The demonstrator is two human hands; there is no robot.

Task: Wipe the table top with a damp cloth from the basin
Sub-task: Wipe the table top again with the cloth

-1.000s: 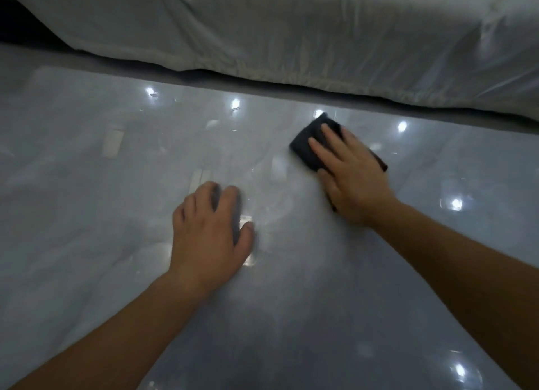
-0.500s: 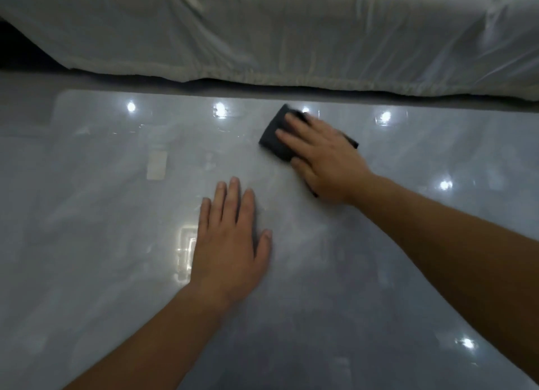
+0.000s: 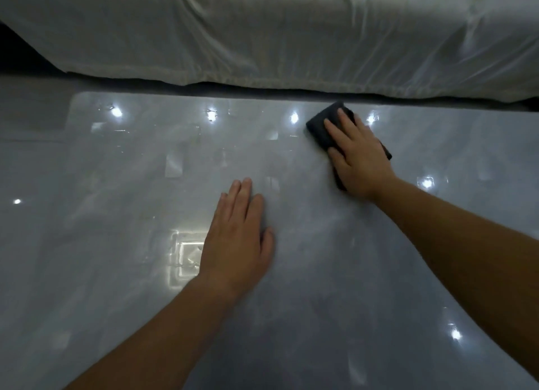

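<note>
The glossy grey table top [image 3: 116, 243] fills most of the view and mirrors several ceiling lights. A folded dark cloth [image 3: 320, 125] lies flat on it near the far edge, right of centre. My right hand [image 3: 357, 156] presses down on the cloth with fingers spread over it, covering most of it. Only the cloth's far-left corner and a strip along the right side show. My left hand [image 3: 237, 243] rests palm down on the bare table top in the middle, fingers together, holding nothing. No basin is in view.
A white draped sheet [image 3: 262, 33] hangs just beyond the table's far edge, across the whole width. A dark gap [image 3: 17, 57] shows at the far left. The rounded far-left table corner [image 3: 77, 98] is visible.
My right hand has slid the cloth along the far edge, first left and then back right. My left hand has flattened its fingers and stayed planted mid-table. The view has shifted.
</note>
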